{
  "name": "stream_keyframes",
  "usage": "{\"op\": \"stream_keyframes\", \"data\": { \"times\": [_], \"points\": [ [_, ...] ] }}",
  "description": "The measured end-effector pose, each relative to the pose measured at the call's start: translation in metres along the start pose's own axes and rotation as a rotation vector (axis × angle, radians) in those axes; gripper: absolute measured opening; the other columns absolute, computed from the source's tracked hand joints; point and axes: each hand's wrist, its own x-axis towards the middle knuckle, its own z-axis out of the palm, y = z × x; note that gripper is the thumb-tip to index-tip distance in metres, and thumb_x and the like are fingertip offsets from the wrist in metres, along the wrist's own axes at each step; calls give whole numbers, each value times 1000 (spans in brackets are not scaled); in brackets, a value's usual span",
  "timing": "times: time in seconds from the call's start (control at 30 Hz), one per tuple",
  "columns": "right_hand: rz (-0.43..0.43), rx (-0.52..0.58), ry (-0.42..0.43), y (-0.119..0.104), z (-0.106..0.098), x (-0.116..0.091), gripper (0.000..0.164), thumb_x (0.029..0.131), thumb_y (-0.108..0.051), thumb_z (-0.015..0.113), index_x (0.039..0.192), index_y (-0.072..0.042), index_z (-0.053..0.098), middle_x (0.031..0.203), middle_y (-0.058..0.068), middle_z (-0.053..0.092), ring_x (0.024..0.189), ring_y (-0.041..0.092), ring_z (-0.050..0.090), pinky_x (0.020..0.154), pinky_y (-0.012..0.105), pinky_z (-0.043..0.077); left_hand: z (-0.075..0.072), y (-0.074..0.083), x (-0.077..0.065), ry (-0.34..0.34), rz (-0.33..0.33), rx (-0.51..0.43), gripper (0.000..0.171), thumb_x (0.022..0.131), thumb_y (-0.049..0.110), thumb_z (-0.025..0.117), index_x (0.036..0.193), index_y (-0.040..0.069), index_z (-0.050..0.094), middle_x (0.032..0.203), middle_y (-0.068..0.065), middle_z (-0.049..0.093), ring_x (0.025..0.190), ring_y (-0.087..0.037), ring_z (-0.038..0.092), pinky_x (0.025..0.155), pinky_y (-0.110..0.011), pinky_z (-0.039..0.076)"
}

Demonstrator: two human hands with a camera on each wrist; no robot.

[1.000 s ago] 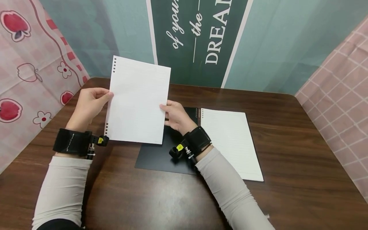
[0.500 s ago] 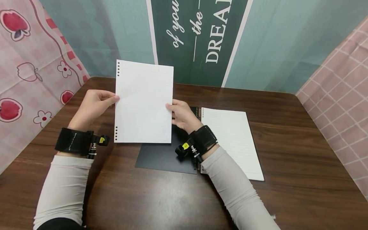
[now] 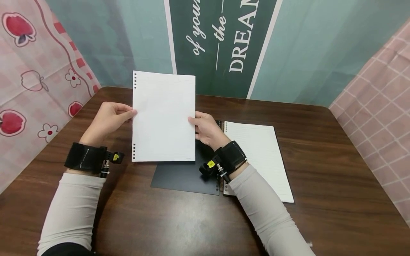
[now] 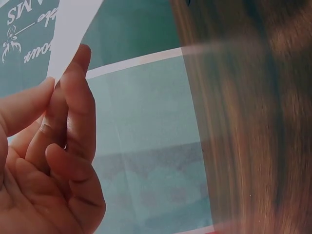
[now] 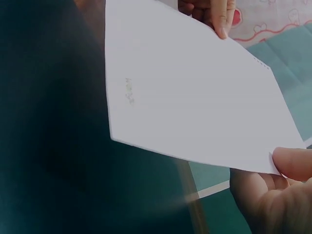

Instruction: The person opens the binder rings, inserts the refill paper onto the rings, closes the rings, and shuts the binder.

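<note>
A white sheet of loose-leaf paper [image 3: 164,117] is held up over the table, with punched holes along its left edge. My left hand [image 3: 112,117] pinches that edge between thumb and fingers; the left wrist view shows the paper [image 4: 73,34] edge-on in the pinch. On the opposite edge, my right hand [image 3: 208,129] pinches the sheet, thumb on the face toward me. Behind and below it lies an open binder notebook, its dark cover [image 3: 185,177] to the left and a stack of lined pages [image 3: 256,156] to the right. The sheet and right forearm hide part of the cover and rings.
The brown wooden table [image 3: 330,170] ends at a back edge against a blue-green curtain [image 3: 307,49] with white lettering. Patterned pink cloths hang at the left [image 3: 35,89] and right [image 3: 384,117]. Both wrists wear black camera straps.
Both hands have moved slightly right and a little down with the sheet. The paper has turned from tilted to nearly upright. The notebook stays in place.
</note>
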Motion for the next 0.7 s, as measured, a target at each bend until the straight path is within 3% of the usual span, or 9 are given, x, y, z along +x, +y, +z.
{"op": "stream_keyframes", "data": {
  "times": [0.2, 0.5, 0.7],
  "points": [
    [-8, 3, 20, -3, -3, -1, 40, 105, -13, 47, 145, -12, 50, 136, 13, 58, 118, 25, 60, 89, 37, 49, 3, -1, 1, -18, 11, -17, 36, 99, 30, 62, 110, -2, 72, 73, -6, 72, 69, -5, 60, 61, -24, 43],
    [6, -13, 41, 0, -11, -3, 40, 105, -13, 46, 146, -11, 48, 127, 9, 59, 108, 19, 61, 85, 34, 50, 12, 0, 1, -56, 19, -57, 34, 99, 29, 62, 109, -2, 72, 73, -9, 72, 61, -15, 52, 47, -34, 24],
    [0, -33, 52, -3, -16, -5, 41, 105, -13, 47, 146, -11, 48, 136, 12, 58, 115, 21, 60, 93, 39, 49, 17, 4, 1, -52, 53, -52, 32, 99, 27, 63, 107, -2, 73, 72, -8, 72, 60, -12, 55, 48, -32, 24]
  ]
}}
